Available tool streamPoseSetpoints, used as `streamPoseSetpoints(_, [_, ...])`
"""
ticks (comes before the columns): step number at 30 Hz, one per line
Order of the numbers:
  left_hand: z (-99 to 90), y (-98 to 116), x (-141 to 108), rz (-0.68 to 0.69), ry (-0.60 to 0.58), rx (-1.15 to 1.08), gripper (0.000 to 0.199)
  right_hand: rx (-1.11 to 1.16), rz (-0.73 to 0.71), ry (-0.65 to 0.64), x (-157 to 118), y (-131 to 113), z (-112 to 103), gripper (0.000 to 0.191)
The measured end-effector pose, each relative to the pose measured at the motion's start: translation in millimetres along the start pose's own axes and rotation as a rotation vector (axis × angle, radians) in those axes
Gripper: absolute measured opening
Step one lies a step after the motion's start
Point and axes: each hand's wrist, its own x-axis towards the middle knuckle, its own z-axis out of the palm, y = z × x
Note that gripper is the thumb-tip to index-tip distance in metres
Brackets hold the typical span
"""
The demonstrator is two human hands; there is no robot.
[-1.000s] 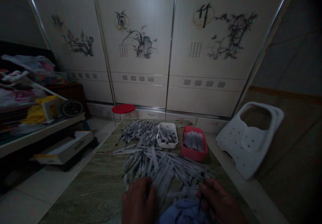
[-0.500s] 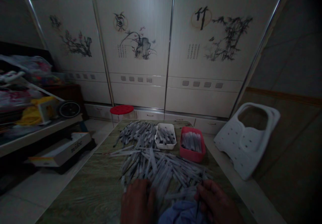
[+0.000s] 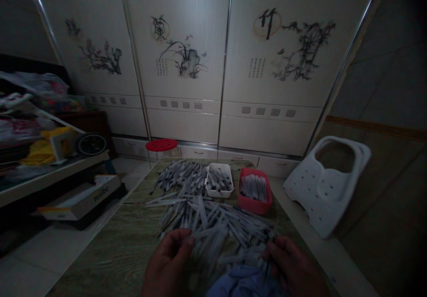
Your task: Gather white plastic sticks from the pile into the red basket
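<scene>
Near the front of the table, my left hand (image 3: 168, 259) has its thumb and forefinger pinched on one end of a translucent plastic sleeve (image 3: 207, 233). My right hand (image 3: 290, 261) is closed around a thin dark stick (image 3: 266, 271), whose kind I cannot make out. Between and beyond my hands spreads a loose heap of slim translucent sleeves (image 3: 230, 226), many with dark ends. A bluish crumpled cloth (image 3: 245, 281) lies low between my hands.
A white tray (image 3: 220, 193) and a red basket (image 3: 255, 206), both holding slim pieces, stand behind the heap. Another pile (image 3: 182, 174) lies at the table's far left. A red stool (image 3: 162, 145) stands beyond; a folded white chair (image 3: 328, 186) leans at right.
My left hand has turned and shifted slightly left, its thumb and forefinger now pinching a sleeve. My right hand has moved a little right, still with the dark stick.
</scene>
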Motion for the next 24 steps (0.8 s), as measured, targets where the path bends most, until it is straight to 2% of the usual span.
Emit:
streamPoseSetpoints(3, [-2.7, 5.8, -2.1, -0.130, -0.049, -0.310, 0.032, 0.047, -0.001, -0.013, 0.2, 2.3, -3.3, 0.038])
streamPoseSetpoints(6, [-3.4, 11.9, -3.2, -0.209, -0.051, -0.528, 0.017, 0.132, 0.022, -0.008, 2.3, 5.9, -5.5, 0.039])
streamPoseSetpoints(10, [0.1, 20.4, -4.9, -0.356, 0.114, -0.629, 0.014, 0.205, 0.030, 0.006, 4.6, 7.4, -7.0, 0.040])
streamPoseSetpoints(12, [3.4, 20.7, -5.9, -0.409, 0.124, -0.668, 0.017, 0.233, 0.036, 0.028, 3.7, 5.2, -7.4, 0.041])
streamPoseSetpoints(15, [10.9, 13.7, -8.0, -0.488, 0.075, -0.705, 0.021, 0.309, 0.049, 0.053, 1.7, 1.4, -7.9, 0.041])
streamPoseSetpoints(18, [23.4, -2.0, -13.0, -0.539, -0.021, -0.658, 0.017, 0.328, 0.025, 0.064, 2.1, 1.1, -8.7, 0.041])
streamPoseSetpoints(20, [34.3, -16.4, -18.3, -0.523, -0.152, -0.599, 0.018, 0.321, 0.003, 0.050, 2.2, 1.1, -8.5, 0.041])
streamPoseSetpoints(24, [55.5, -43.8, -30.9, -0.498, -0.493, -0.550, 0.043, 0.333, -0.033, 0.036, -6.0, -8.1, -5.0, 0.036])
